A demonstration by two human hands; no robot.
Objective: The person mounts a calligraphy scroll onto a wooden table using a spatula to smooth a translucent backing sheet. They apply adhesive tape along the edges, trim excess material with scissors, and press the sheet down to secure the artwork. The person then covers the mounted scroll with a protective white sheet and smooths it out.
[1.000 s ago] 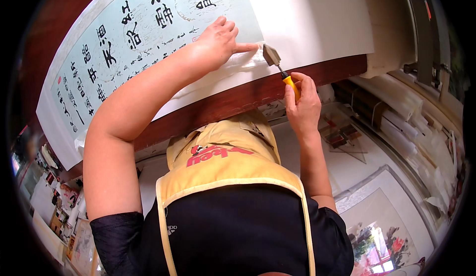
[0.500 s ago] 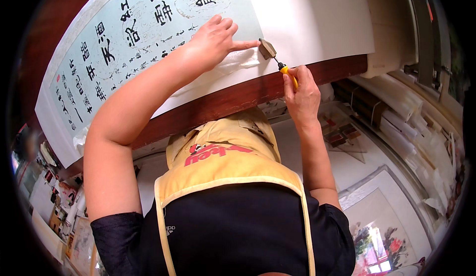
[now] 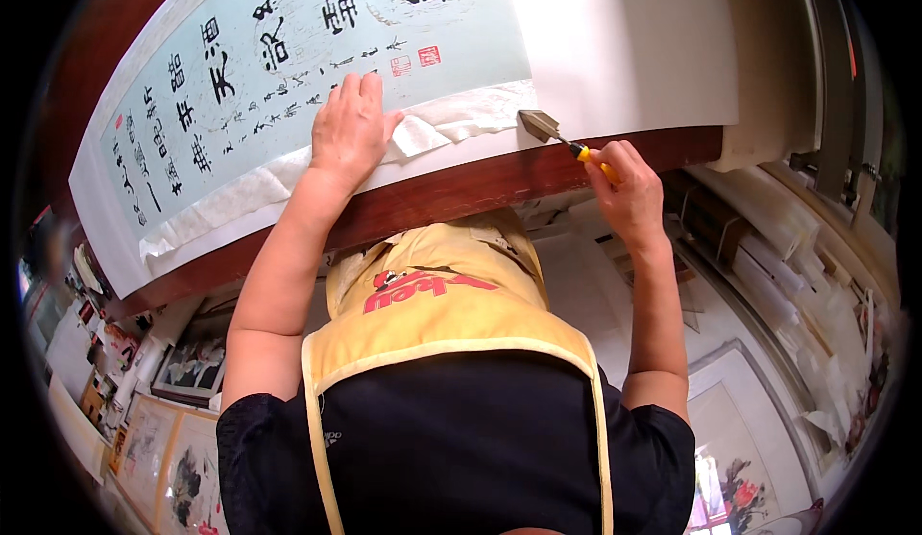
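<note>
My left hand [image 3: 351,132] lies on the lower edge of a long calligraphy sheet [image 3: 288,103], fingers stretched forward and thumb apart. Under and beside it runs a crumpled, translucent white paper strip [image 3: 466,110] along the sheet's near edge. My right hand [image 3: 629,189] is closed round the yellow and black handle of a small trowel-shaped tool [image 3: 540,126]. Its pointed, grey-brown metal head rests on or just above white paper, near the strip's right end. Whether it touches cannot be seen. Red seal marks [image 3: 428,56] show on the sheet right of my left hand.
The dark red table edge [image 3: 461,186] runs between the work and my yellow apron [image 3: 437,295]. Rolls of paper [image 3: 783,208] lie at the right. Floral pictures lean low on both sides, one at the right [image 3: 740,492] behind a shiny surface.
My left hand has drawn back leftward and nearer from the tool's tip, uncovering the red seals. The tool and my right hand have shifted right and nearer. More of the white strip shows.
</note>
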